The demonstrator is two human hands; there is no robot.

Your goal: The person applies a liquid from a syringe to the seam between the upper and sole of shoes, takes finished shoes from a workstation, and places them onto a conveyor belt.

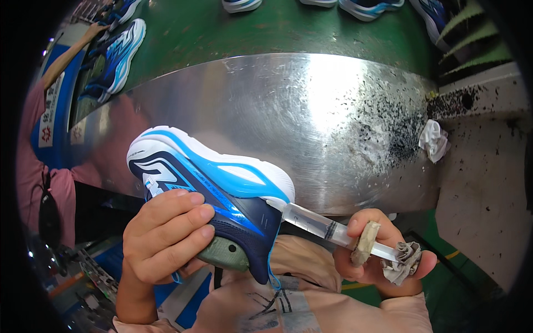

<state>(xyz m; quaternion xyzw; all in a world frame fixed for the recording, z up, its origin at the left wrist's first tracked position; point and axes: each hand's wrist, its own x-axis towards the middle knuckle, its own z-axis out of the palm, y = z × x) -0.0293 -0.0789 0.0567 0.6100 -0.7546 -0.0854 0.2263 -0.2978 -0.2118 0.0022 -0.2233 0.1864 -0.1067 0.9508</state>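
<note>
My left hand (166,236) is closed round the upper of a navy and blue running shoe (244,213), which lies on its side with its white and light-blue sole turned away from me. A green shoe last (225,253) with a dark hole fills the shoe's opening. In my right hand (388,233) is a clear plastic syringe (311,219), its tip touching the heel where sole meets upper. Tan wrapping (365,244) surrounds the barrel's flange, and crumpled grey wrapping (404,263) covers the plunger end by my thumb. The syringe's contents cannot be made out.
A shiny metal plate (250,100) lies beyond the shoe, specked black at right beside a crumpled white tissue (433,141). Past it, a green belt (189,33) carries several shoes. At left, another person's arm (66,55) reaches toward shoes. Green serrated strips (472,44) hang upper right.
</note>
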